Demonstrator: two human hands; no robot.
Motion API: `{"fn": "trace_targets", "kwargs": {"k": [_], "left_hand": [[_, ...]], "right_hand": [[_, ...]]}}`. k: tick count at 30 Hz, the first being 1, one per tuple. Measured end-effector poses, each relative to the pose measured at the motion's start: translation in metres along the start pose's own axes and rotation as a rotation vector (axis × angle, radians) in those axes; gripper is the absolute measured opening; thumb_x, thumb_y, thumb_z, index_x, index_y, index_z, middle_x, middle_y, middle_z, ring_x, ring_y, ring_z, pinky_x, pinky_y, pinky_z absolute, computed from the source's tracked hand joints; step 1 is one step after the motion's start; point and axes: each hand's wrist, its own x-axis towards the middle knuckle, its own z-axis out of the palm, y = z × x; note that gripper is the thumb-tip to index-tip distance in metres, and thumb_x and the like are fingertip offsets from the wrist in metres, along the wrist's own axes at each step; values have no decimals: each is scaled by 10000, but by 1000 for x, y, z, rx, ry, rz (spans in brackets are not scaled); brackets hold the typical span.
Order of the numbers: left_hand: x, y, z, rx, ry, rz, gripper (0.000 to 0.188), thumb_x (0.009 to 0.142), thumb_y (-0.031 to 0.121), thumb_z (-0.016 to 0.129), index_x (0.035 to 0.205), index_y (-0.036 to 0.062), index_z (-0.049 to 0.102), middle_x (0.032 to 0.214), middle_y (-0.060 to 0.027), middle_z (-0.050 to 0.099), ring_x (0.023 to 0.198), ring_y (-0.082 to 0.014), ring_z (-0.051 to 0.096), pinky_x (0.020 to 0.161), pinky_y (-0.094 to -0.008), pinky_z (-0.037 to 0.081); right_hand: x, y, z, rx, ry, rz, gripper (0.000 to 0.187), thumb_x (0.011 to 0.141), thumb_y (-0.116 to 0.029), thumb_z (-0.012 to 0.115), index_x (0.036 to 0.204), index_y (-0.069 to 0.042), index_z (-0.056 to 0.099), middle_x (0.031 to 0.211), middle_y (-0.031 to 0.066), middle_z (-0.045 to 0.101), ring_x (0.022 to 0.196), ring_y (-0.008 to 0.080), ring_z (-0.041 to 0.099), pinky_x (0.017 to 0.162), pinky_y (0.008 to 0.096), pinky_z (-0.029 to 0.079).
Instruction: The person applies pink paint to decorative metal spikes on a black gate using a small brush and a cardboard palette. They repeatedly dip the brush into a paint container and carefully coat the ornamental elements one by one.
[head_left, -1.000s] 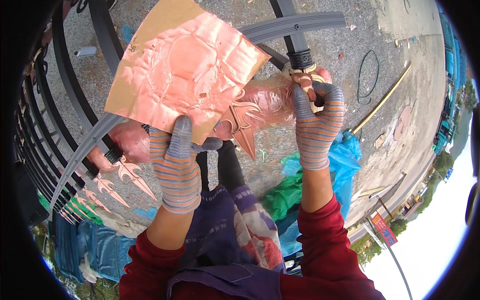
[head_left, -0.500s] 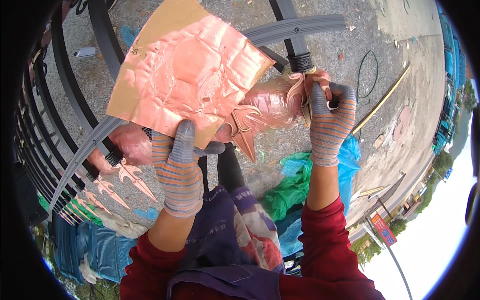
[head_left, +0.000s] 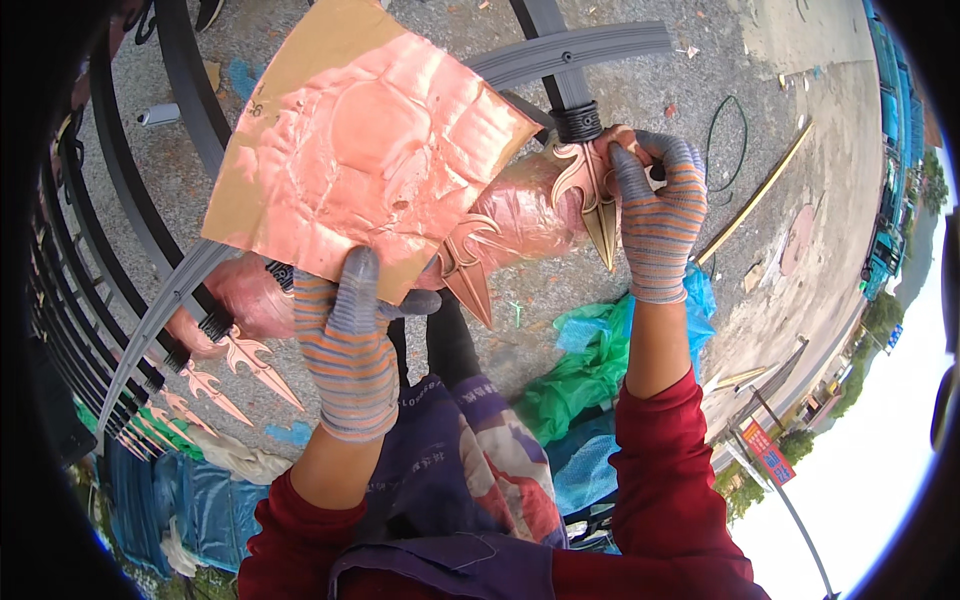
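Observation:
My left hand (head_left: 350,345), in a striped knit glove, grips the lower edge of a piece of cardboard (head_left: 258,195) with its thumb on top. Wet-looking copper paint covers most of that cardboard. My right hand (head_left: 660,215), in a matching glove, pinches a small copper-stained wad (head_left: 617,142), perhaps sponge or cloth, beside a spear-shaped finial (head_left: 598,215). This finial is copper on its curled parts, with a darker, golden blade, and sits on a black ribbed collar (head_left: 577,122). Another copper finial (head_left: 466,265) shows partly below the cardboard.
Black metal fence bars (head_left: 130,170) run along the left, tipped with several copper finials (head_left: 260,362). A copper-smeared, plastic-wrapped roll (head_left: 530,205) lies beneath the finials. Green plastic sheeting (head_left: 575,385), a can (head_left: 158,115) and a yellowish strip (head_left: 760,190) lie on the ground.
My right hand now sits beside the finial, whose blade shows more fully than before. The cardboard stays in my left hand; the whole view has shifted slightly.

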Motion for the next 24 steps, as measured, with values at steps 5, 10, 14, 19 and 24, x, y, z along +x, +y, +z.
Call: {"fn": "trace_targets", "kwargs": {"k": [5,10,14,19,24], "left_hand": [[-2,10,7,-89,7,-72,381,841,79,717,1131,-80,526,1005,-111,678,758,-136,661,605,-234,565],[-11,15,1,348,-125,55,428,941,68,567,1336,-5,420,1211,-137,576,987,-205,647,802,-298,583],[0,-11,0,119,-36,208,504,788,181,796,1144,-56,528,974,-80,676,721,-133,647,599,-229,543],[19,-50,-30,445,-246,501,453,856,225,734,1171,-22,521,991,-99,662,727,-195,672,579,-247,565],[-4,33,26,-248,-1,-248,386,890,153,667,1202,-10,509,1072,-147,636,770,-216,691,566,-301,612]], "right_hand": [[-4,-1,-8,20,-5,-8,180,723,-101,766,863,-61,660,764,81,620,713,256,576,663,374,461],[8,12,-19,8,64,82,205,723,-123,774,887,-75,660,787,83,618,748,260,577,686,380,456],[-5,7,-21,-134,-144,-219,160,751,-109,760,869,-73,657,782,79,619,723,244,579,642,359,454],[-9,19,-39,-96,-47,13,174,743,-132,771,866,-77,660,757,66,610,687,238,563,629,359,443],[-11,17,-41,-69,-20,25,190,745,-139,773,884,-72,662,754,67,604,693,237,551,643,357,441]]}}
